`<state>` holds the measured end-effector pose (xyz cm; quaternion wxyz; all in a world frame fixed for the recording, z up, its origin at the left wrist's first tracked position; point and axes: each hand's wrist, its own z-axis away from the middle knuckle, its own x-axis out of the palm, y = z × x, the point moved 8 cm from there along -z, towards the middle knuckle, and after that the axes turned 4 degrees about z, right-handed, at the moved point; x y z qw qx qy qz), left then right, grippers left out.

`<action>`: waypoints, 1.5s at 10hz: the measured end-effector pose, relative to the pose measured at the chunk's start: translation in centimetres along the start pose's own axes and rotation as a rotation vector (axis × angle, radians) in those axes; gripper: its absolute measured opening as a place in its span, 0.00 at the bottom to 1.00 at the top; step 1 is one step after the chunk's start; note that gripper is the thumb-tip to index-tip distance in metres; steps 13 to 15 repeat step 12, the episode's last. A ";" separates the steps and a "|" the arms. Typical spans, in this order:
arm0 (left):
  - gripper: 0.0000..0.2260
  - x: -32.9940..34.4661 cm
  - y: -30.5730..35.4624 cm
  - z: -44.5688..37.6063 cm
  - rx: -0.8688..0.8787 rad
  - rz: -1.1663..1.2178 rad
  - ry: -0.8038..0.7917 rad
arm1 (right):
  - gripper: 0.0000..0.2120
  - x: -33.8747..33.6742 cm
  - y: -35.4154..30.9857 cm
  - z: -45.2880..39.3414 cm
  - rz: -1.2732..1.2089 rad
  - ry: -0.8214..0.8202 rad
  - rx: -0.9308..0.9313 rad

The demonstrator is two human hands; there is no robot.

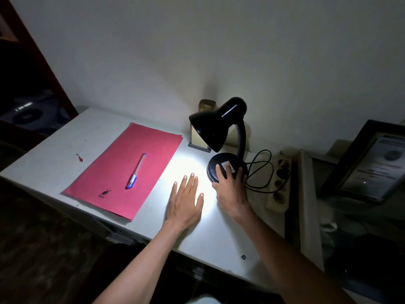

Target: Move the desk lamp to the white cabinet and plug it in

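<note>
Lamp (225, 137) stands lit at the back right of the white desk (54, 154), its round base directly under the right hand (232, 189), whose fingers lie spread over the near rim and touch it without closing round it. Its neck rises upright from the far side of the base, and its cord (260, 170) loops right toward the power strip (279, 185). That hand is clearly nearer, arm reaching forward, while the left hand (185, 200) rests flat and open on the desk just beside the base, holding nothing.
</note>
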<state>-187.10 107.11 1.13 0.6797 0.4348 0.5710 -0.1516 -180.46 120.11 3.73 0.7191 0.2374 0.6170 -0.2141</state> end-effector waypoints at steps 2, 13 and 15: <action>0.28 0.4 -0.3 -0.1 0.005 -0.009 0.008 | 0.25 -0.1 -0.1 0.2 0.027 -0.003 -0.025; 0.24 -2.4 5.4 3.4 0.312 0.243 -0.033 | 0.32 -3.6 4.9 7.1 -0.389 0.177 0.099; 0.24 -2.4 5.4 3.4 0.312 0.243 -0.033 | 0.32 -3.6 4.9 7.1 -0.389 0.177 0.099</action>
